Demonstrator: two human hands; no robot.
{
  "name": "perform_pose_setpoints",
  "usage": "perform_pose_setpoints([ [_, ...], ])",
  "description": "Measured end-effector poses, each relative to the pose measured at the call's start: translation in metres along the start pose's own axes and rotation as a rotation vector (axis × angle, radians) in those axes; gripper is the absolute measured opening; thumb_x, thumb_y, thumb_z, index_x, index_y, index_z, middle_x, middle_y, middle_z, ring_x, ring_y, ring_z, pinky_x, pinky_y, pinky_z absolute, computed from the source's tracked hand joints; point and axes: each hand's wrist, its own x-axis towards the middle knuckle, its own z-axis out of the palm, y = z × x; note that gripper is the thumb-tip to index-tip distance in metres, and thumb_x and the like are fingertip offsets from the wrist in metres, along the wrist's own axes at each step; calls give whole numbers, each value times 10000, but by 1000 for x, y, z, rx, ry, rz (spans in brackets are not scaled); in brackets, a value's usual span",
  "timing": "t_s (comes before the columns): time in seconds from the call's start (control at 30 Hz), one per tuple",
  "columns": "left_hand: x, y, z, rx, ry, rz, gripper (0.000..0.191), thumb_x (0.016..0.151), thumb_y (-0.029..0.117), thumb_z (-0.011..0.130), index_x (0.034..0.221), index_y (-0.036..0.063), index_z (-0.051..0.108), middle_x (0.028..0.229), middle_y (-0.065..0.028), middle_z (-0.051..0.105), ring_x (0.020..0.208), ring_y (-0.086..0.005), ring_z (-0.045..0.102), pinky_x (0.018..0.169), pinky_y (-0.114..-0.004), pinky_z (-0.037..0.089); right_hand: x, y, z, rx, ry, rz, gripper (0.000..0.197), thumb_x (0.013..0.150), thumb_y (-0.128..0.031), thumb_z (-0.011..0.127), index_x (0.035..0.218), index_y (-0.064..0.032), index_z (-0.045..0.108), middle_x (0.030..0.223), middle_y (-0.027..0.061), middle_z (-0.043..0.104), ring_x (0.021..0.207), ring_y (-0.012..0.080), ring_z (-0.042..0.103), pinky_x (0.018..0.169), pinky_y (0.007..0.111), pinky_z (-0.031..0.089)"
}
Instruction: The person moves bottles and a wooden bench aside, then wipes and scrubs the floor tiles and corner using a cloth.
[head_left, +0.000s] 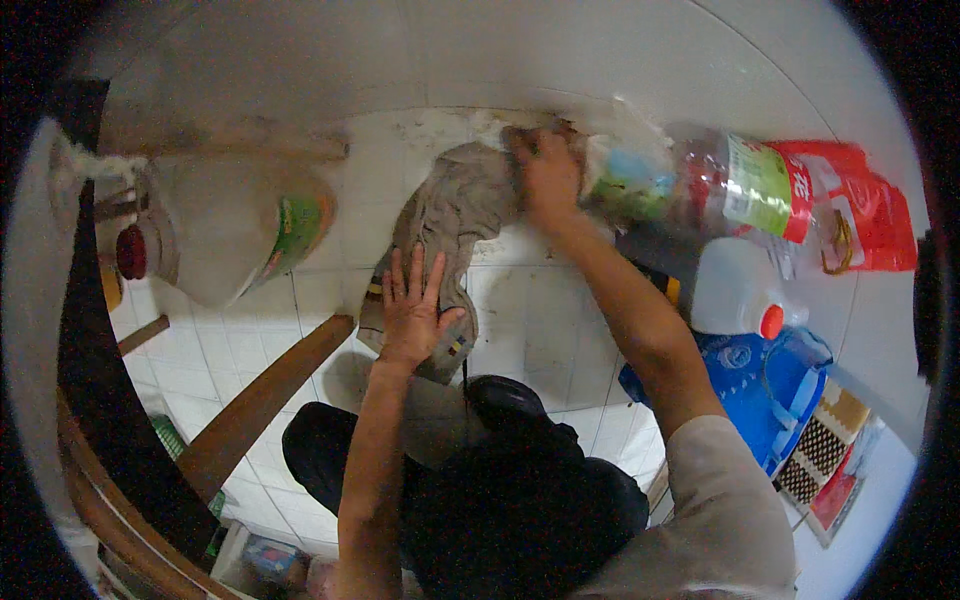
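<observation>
A crumpled grey-brown cloth (450, 195), perhaps a garment, lies in a curve on the tiled floor and has small yellow-and-dark marks near its close end. My left hand (412, 319) rests flat on that end, palm down, fingers spread. Farther off, by the foot of the wall, my right hand (553, 176) is blurred, its fingers bent over a dark brown piece (516, 141) that looks like cloth. Blur hides whether this piece joins the grey-brown cloth. Brown dirt (487, 124) marks the floor around there.
At right stand a large clear bottle (765, 184) with a green-and-red label, a red bag (877, 202), a white jug (731, 289) with a red cap, and a blue container (739, 390). A translucent bucket-like container (217, 225) is at left, beside a wooden leg (262, 397).
</observation>
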Motion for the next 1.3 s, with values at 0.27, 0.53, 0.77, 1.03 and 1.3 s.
perform_pose_setpoints([
  [0.27, 17, 12, 11, -3, 41, 82, 953, 898, 572, 709, 1675, 216, 288, 1753, -139, 164, 1579, -484, 147, 1253, -641, 176, 60, -52, 37, -105, 2, -46, 265, 880, -191, 640, 1009, -17, 790, 1246, 198, 649, 1115, 387, 647, 883, 511, 552],
  [0.53, 18, 9, 4, -30, 133, 105, 962, 864, 544, 753, 1656, 190, 337, 1749, -139, 173, 1577, -482, 158, 1243, -652, 201, 38, -21, 15, -121, -56, 118, 318, 873, -133, 652, 1162, -38, 746, 1220, 188, 650, 1111, 389, 645, 940, 490, 545],
  [0.77, 13, 0, 7, -20, 34, 25, 974, 849, 547, 763, 1651, 183, 347, 1751, -132, 172, 1583, -469, 143, 1250, -644, 190, 53, -38, 45, 184, -57, -8, 308, 962, -213, 618, 1214, -68, 720, 1280, 201, 643, 1191, 411, 607, 959, 535, 527],
  [1.03, 16, 10, 11, -26, 65, 91, 976, 854, 567, 743, 1653, 175, 343, 1748, -134, 187, 1571, -478, 172, 1230, -675, 209, 69, -65, 54, 71, -34, 13, 250, 861, -179, 662, 1042, -53, 781, 1239, 199, 672, 1108, 398, 650, 926, 490, 548],
  [1.3, 18, 13, -3, 6, 94, 84, 936, 880, 582, 711, 1649, 186, 351, 1735, -140, 211, 1562, -486, 192, 1241, -651, 206, 50, -42, 18, 26, 9, 140, 257, 895, -179, 636, 1078, -65, 775, 1219, 175, 665, 1082, 393, 652, 936, 480, 551],
])
